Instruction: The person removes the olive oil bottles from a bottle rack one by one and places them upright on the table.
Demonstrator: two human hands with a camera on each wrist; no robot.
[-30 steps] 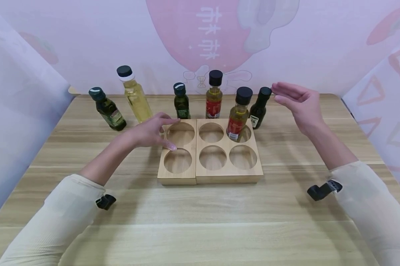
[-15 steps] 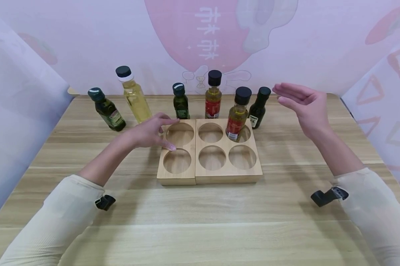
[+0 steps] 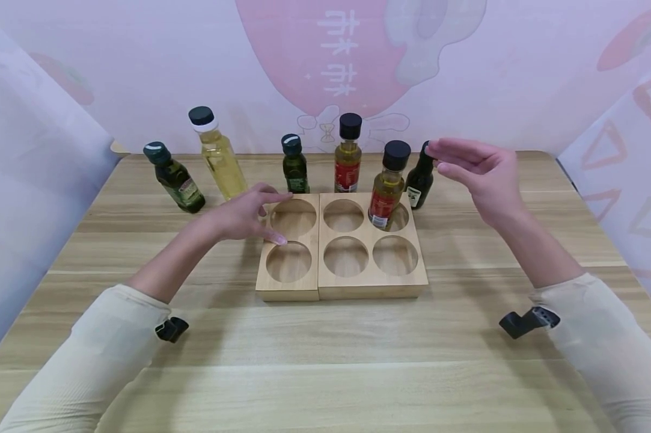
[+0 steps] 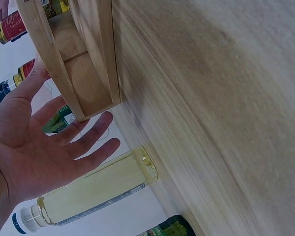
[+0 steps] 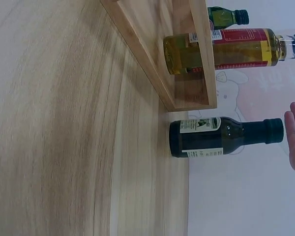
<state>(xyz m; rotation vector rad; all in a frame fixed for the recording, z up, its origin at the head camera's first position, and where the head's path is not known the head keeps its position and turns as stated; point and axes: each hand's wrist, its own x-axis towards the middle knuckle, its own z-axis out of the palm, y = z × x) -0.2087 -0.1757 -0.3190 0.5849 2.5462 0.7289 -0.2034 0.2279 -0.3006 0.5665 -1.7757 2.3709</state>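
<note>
My left hand (image 3: 244,213) rests on the left end of a wooden rack (image 3: 372,279) with round holes, its fingers spread. In the left wrist view those fingers (image 4: 96,130) are fairly straight along the rack's end. One red-labelled oil bottle (image 3: 386,189) with a black cap stands slightly tilted in the rack's back right hole. Behind the rack's right corner is a small dark bottle (image 3: 419,180), and my right hand (image 3: 484,171) hovers beside its cap with fingers extended, overlapping it in the head view. The right wrist view shows the dark bottle (image 5: 206,136) upright, apart from the fingers.
Behind the rack stand another red-labelled bottle (image 3: 347,165) and a small green bottle (image 3: 295,168). To the left are a tall pale-yellow oil bottle (image 3: 223,162) and a dark green bottle (image 3: 179,183). A printed curtain (image 3: 195,54) hangs behind the wooden table (image 3: 325,361).
My right hand first drifted slightly right, then came back left, closer over the dark bottle's cap. The left hand, rack and bottles have stayed put.
</note>
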